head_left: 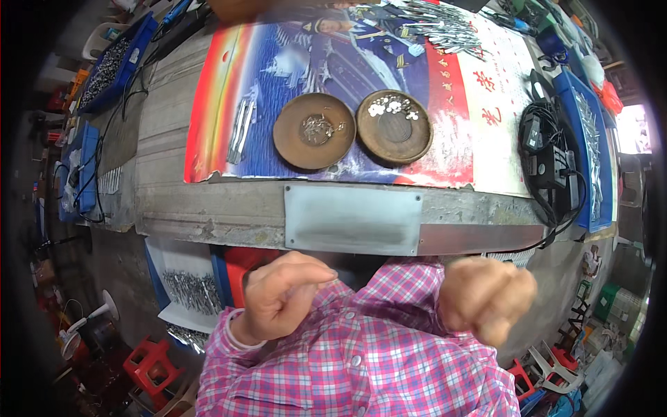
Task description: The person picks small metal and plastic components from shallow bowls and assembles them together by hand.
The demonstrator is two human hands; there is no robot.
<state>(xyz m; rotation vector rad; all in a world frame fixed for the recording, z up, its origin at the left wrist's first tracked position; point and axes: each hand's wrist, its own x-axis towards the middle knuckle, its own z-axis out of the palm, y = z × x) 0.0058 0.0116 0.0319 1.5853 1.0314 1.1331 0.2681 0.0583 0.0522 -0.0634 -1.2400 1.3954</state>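
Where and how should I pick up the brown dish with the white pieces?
Probably best by the right edge of its raised rim, coming from the right with your right hand: the other brown dish crowds its left side. The round dish is shallow and the white pieces lie loose, so keep it level.

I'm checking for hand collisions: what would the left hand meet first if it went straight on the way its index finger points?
The left hand points rightward across the plaid shirt, so probably the right hand comes first; depth is unclear, so it might brush the shirt before that.
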